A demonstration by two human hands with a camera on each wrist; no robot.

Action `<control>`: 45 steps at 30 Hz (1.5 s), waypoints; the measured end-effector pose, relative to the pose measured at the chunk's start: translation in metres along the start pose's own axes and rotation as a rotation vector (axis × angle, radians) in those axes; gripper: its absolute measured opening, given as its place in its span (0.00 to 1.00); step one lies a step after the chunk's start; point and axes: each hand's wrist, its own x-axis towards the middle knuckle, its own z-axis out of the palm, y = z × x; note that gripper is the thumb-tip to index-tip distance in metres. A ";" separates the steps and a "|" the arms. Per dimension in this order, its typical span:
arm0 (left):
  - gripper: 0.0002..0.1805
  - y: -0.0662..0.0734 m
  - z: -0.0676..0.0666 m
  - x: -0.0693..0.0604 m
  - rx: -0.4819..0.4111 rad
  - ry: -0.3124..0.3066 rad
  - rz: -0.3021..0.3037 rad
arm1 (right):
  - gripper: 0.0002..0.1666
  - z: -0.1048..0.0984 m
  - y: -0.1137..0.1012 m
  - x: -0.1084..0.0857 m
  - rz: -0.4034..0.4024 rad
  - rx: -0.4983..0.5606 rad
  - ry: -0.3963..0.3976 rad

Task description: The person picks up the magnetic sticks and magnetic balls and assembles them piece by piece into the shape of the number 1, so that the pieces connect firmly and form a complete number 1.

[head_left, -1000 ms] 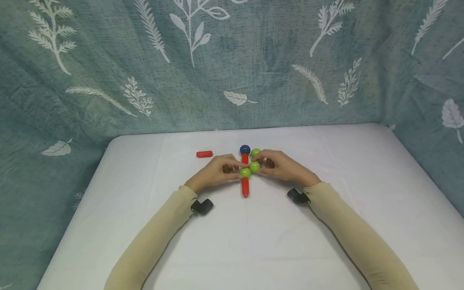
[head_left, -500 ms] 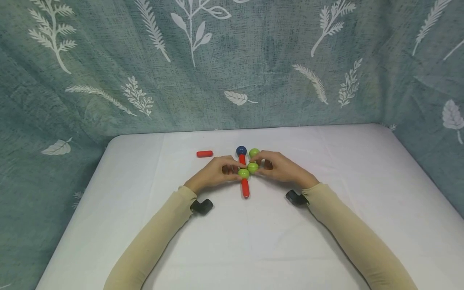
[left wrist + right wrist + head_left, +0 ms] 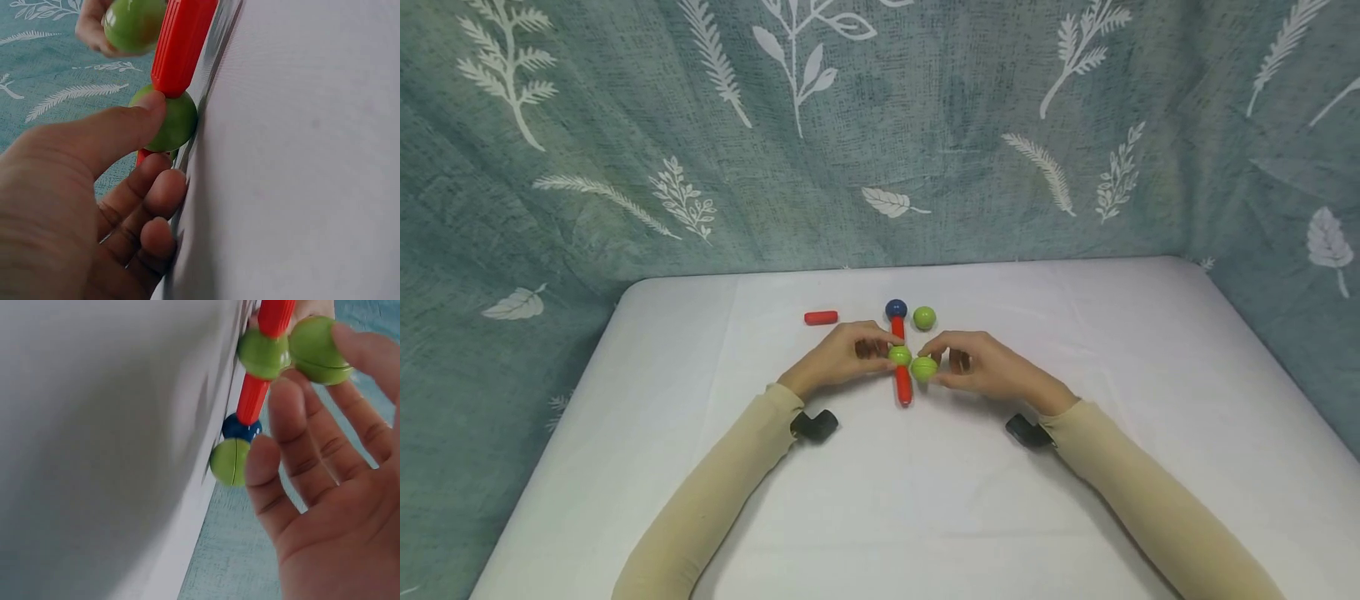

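A blue ball [image 3: 896,309], a red stick [image 3: 898,329], a green ball [image 3: 899,356] and a second red stick [image 3: 903,386] form one line on the table. My left hand [image 3: 848,358] pinches that green ball between thumb and fingers; in the left wrist view the thumb presses the ball [image 3: 178,122] beside the red stick [image 3: 184,47]. My right hand [image 3: 985,367] pinches another green ball [image 3: 924,369], just right of the line; the right wrist view shows this ball [image 3: 320,350] close against the joined one [image 3: 264,354], and whether they touch I cannot tell.
A loose green ball [image 3: 924,317] lies right of the blue ball, and a separate red stick [image 3: 821,317] lies farther left. The white table [image 3: 880,500] ends at a patterned green cloth [image 3: 820,208] behind. Black wrist devices [image 3: 816,427] sit at both cuffs.
My right hand has moved toward the table's front with its green ball, uncovering the loose green ball behind. The joined pieces have shifted slightly left, with my left hand still pinching their green ball.
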 end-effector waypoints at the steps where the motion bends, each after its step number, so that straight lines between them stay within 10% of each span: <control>1: 0.18 0.000 0.000 0.000 0.001 0.001 0.000 | 0.22 0.002 -0.002 -0.002 -0.007 0.001 -0.005; 45: 0.18 -0.001 0.001 -0.002 -0.020 0.004 -0.007 | 0.16 0.033 -0.025 -0.007 -0.044 -0.018 -0.172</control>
